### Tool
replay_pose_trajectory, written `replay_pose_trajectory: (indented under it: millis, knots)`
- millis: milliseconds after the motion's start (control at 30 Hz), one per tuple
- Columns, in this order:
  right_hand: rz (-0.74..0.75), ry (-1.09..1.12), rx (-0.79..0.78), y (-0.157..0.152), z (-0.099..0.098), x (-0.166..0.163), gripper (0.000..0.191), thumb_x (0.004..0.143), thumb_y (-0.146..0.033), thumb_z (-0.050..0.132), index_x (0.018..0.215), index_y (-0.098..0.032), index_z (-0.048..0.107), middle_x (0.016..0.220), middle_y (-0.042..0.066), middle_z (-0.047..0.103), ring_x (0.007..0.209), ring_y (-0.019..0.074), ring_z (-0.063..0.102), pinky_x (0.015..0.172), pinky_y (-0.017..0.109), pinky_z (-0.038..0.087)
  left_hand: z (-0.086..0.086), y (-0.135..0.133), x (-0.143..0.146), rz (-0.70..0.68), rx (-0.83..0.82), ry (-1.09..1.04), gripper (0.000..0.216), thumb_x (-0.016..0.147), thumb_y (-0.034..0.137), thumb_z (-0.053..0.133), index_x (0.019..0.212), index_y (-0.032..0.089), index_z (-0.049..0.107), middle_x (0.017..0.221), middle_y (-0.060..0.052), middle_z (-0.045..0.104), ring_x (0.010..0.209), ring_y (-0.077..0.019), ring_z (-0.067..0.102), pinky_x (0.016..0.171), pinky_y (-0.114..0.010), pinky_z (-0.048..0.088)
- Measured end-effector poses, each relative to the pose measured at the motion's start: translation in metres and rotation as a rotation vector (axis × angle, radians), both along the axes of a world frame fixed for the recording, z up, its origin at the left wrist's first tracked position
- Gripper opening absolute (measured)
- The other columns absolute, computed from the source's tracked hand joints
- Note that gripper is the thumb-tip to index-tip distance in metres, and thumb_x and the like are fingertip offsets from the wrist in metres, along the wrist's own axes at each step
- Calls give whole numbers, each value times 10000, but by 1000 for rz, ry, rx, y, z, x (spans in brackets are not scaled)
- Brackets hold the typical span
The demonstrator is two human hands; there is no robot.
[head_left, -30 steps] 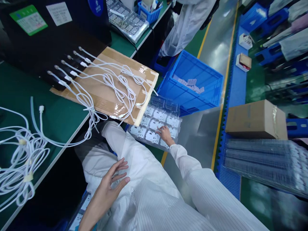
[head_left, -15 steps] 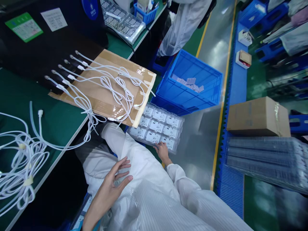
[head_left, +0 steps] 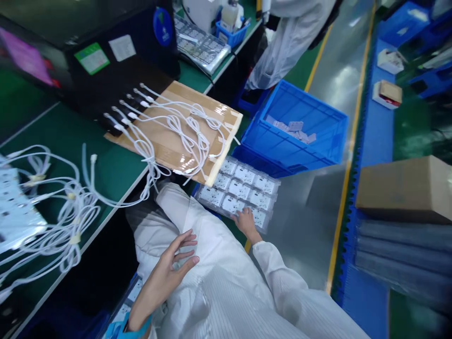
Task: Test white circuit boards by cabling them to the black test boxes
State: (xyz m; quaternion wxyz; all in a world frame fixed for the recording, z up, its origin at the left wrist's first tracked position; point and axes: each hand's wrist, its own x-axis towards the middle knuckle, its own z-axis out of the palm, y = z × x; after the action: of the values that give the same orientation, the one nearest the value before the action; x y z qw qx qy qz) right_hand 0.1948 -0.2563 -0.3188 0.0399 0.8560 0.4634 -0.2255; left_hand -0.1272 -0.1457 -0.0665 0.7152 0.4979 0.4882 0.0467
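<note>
My left hand (head_left: 173,270) hovers over my white-coated lap, fingers spread and holding nothing. My right hand (head_left: 247,221) reaches down to a clear tray (head_left: 243,186) of small white parts that lies low beside the table edge. Its fingers curl over the tray's near edge. The tray sits just below a taped cardboard sheet (head_left: 169,153) that overhangs the green table. Several white cables (head_left: 187,125) lie across the cardboard, plugged into a black box (head_left: 106,84).
A blue crate (head_left: 318,155) with a few white parts stands on the floor beyond the tray. A tangle of white cables (head_left: 63,216) lies at left. A cardboard box (head_left: 402,188) and stacked clear trays (head_left: 402,266) sit at right. Another person in a white coat (head_left: 293,37) stands at the top.
My right hand slid from the middle of the tray back to its near edge. The view swung left and up. My left hand stayed open over my lap.
</note>
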Motion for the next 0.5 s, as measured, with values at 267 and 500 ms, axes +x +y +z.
replay_pose_trajectory:
  millis: [267,500]
  knots:
    - [-36,104,491,77,-51,-39,1030,878,-759,255,1555,-9,460,1643,368,231,1570,541,122,1173,760,204,51,10,-25,253,209,-168,620,852,443,802,1403,240,605,1312,-134,694,1146,-262,711,978,-423,611]
    - [13,105,367,74,-77,-23,1210,623,-926,349,1674,-360,154,1573,380,330,1454,562,364,942,825,296,157,26,-162,960,869,62,451,894,443,755,1227,155,656,1074,-115,759,953,-230,748,943,-427,622]
